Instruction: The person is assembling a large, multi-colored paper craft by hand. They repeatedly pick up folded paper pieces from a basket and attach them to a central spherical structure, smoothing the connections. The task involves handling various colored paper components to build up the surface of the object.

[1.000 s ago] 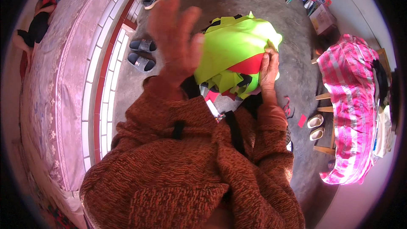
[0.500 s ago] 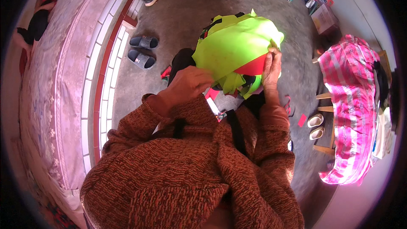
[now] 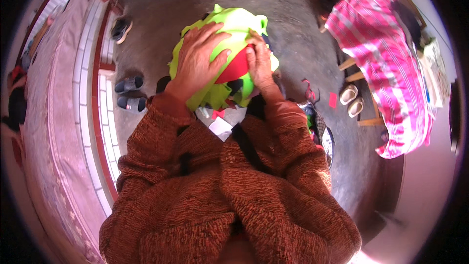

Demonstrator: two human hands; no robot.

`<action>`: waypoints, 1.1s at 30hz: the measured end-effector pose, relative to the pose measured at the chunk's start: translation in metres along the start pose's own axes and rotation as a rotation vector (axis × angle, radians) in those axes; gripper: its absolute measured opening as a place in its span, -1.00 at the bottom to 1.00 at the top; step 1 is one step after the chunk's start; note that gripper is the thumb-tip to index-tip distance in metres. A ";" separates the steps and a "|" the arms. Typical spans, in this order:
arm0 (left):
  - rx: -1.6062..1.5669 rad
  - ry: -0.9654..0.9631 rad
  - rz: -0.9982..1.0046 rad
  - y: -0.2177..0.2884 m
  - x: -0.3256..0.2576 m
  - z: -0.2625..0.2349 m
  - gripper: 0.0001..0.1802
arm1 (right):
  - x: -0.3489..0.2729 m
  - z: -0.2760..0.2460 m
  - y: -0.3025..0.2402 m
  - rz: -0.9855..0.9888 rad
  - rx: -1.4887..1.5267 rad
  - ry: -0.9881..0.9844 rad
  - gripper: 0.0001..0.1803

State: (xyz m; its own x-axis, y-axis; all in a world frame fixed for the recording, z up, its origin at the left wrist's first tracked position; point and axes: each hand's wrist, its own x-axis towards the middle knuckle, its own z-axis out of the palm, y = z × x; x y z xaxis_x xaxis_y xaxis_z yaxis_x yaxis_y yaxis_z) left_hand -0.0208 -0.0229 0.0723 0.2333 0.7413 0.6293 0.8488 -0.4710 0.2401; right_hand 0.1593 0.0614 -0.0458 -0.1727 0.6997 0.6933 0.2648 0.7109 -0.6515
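Note:
A bundle of bright green cloth [image 3: 242, 24] with a red patch [image 3: 233, 70] is held up in front of me, above the grey floor. My left hand [image 3: 198, 58] lies spread over the bundle's left side, fingers pressed into the fabric. My right hand [image 3: 259, 61] grips its right edge next to the red patch. Both arms wear a rust-brown knitted sweater. Small red and white scraps [image 3: 218, 117] show just below the bundle.
Grey slippers [image 3: 128, 94] and a dark shoe [image 3: 120, 28] lie on the floor to the left, beside a white tiled ledge [image 3: 100, 117]. At the right stands a wooden frame draped in pink checked cloth [image 3: 386, 63], with a pale pair of sandals [image 3: 351, 100] beside it.
My left hand came down from the raised, blurred position and now rests flat on the green bundle. The view has shifted, so the bundle sits more central. My right hand kept its grip.

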 end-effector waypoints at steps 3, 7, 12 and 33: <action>0.136 -0.101 -0.031 -0.019 0.014 0.047 -0.56 | -0.006 -0.010 -0.013 0.072 -0.060 -0.073 -0.70; 0.168 -0.166 -0.079 -0.030 0.009 0.066 -0.51 | -0.016 -0.056 -0.022 0.245 -0.016 -0.217 -0.66; 0.113 -0.134 -0.048 -0.033 0.007 0.061 -0.50 | -0.074 -0.149 -0.002 0.482 -0.055 -0.013 -0.77; -0.028 -0.262 -0.016 -0.026 0.020 0.058 -0.51 | -0.390 -0.269 0.073 1.490 -0.301 0.086 -0.66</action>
State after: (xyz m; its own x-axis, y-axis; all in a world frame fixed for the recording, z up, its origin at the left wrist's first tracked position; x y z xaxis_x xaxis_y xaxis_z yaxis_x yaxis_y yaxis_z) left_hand -0.0111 0.0319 0.0355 0.3380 0.8456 0.4132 0.8409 -0.4685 0.2708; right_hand 0.5012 -0.1788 -0.2814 0.4698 0.7298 -0.4967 0.3215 -0.6655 -0.6736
